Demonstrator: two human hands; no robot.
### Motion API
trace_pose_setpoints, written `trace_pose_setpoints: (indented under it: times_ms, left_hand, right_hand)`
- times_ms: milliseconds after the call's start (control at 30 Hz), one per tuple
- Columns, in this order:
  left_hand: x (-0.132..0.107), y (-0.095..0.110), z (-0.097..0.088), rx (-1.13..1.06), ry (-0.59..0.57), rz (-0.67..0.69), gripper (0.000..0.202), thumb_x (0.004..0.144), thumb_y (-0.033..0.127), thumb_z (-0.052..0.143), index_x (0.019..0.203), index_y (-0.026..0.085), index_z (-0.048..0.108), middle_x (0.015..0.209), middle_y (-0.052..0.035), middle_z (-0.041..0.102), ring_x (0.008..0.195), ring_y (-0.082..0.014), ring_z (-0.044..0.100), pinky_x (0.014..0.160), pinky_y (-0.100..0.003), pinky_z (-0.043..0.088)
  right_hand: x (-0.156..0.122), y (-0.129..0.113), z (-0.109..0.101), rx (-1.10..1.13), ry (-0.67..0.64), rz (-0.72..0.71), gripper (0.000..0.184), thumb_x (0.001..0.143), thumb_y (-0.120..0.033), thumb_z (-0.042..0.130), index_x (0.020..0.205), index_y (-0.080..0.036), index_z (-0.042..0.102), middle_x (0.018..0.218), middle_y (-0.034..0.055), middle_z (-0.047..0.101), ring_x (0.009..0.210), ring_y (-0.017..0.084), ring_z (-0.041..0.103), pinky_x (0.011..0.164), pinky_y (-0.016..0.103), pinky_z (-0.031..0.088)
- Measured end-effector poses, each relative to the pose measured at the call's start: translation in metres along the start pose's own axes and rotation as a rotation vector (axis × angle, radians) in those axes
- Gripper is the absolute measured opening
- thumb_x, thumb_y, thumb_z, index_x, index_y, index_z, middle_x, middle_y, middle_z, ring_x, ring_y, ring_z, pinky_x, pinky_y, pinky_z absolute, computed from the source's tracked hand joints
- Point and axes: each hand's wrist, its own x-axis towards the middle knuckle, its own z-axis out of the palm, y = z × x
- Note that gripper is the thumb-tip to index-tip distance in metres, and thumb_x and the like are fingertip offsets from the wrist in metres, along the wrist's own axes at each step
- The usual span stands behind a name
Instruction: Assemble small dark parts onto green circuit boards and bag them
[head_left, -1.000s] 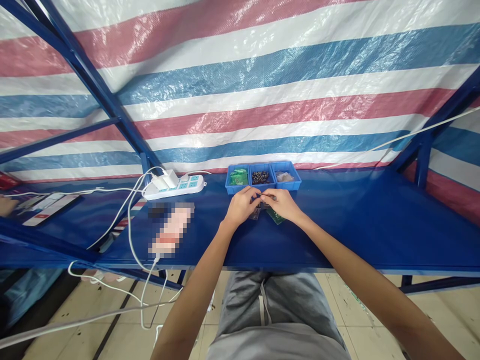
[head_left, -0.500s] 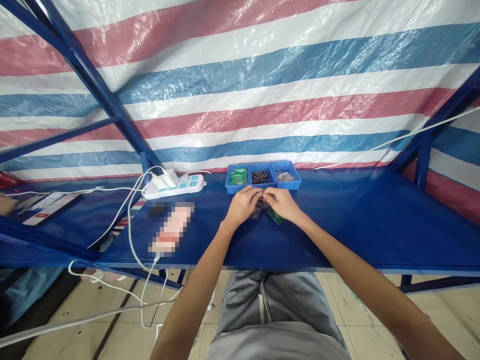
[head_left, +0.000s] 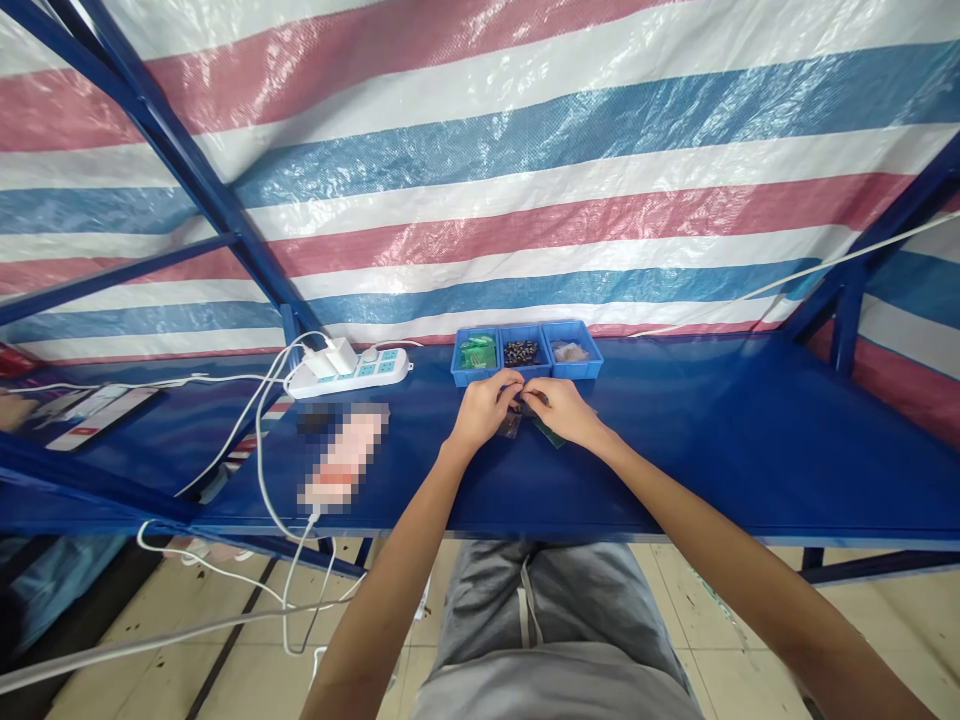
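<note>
My left hand (head_left: pixel 482 408) and my right hand (head_left: pixel 568 408) meet just in front of the blue bins, fingertips pinched almost together. Whatever is between the fingers is too small and too covered to make out. Under my left fingers shows a small clear plastic bag (head_left: pixel 510 426). A green circuit board (head_left: pixel 551 434) lies partly hidden beneath my right hand. The left bin (head_left: pixel 474 379) holds green pieces in plastic, the middle one many small dark and brass-coloured parts (head_left: pixel 520 353), the right bin (head_left: pixel 579 372) clear plastic bags (head_left: pixel 570 352).
On the blue table (head_left: pixel 720 450), a white power strip (head_left: pixel 352 373) with chargers stands to the left. A blurred-out pink item (head_left: pixel 346 455) lies in front of it on a white cable. Further left is a phone (head_left: pixel 101 418). Striped sheeting (head_left: pixel 525 230) hangs behind.
My right fingers have shifted slightly and now cover more of the circuit board. Otherwise both hands stay at the same spot, and the bins have not moved.
</note>
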Motion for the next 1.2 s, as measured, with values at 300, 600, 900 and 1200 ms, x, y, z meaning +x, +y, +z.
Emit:
trace_pose_setpoints:
  times_ms: [300,600,900,1200]
  left_hand:
    - [0.0006,-0.001,0.0009,-0.007,-0.009,-0.006,0.026,0.1,0.027,0.048,0.103,0.021,0.073,0.095,-0.0002,0.076,0.077,-0.0141,0.073,0.077,-0.023,0.056]
    - [-0.0001,-0.0026,0.0042,-0.071,0.001,-0.007,0.026,0.099,0.029,0.051,0.11,0.021,0.073,0.098,-0.0017,0.077,0.081,-0.0166,0.075,0.079,-0.026,0.059]
    - [0.0002,0.0004,0.0029,-0.005,0.037,0.013,0.022,0.094,0.031,0.061,0.109,0.02,0.073,0.102,-0.003,0.077,0.086,-0.0174,0.072,0.082,-0.027,0.057]
    - [-0.0003,0.0046,0.0004,0.138,0.02,-0.002,0.022,0.097,0.033,0.054,0.103,0.02,0.07,0.087,-0.0022,0.074,0.074,-0.0157,0.066,0.07,-0.025,0.048]
  right_hand:
    - [0.0001,0.0003,0.0011,0.157,0.002,0.098,0.016,0.09,-0.019,0.056,0.085,-0.02,0.071,0.082,0.0012,0.074,0.074,0.018,0.067,0.071,0.028,0.046]
    - [0.0004,0.0006,0.003,0.134,0.116,0.103,0.013,0.088,-0.021,0.059,0.08,-0.021,0.069,0.08,0.0014,0.073,0.071,0.018,0.066,0.07,0.029,0.048]
    - [0.0016,-0.0017,-0.0033,0.165,0.152,0.116,0.019,0.091,-0.034,0.059,0.08,-0.02,0.068,0.078,0.002,0.072,0.073,0.019,0.064,0.068,0.029,0.045]
    - [0.001,-0.0017,-0.0046,0.126,0.176,0.076,0.017,0.093,-0.027,0.052,0.098,-0.021,0.067,0.086,0.0039,0.072,0.078,0.02,0.066,0.069,0.029,0.049]
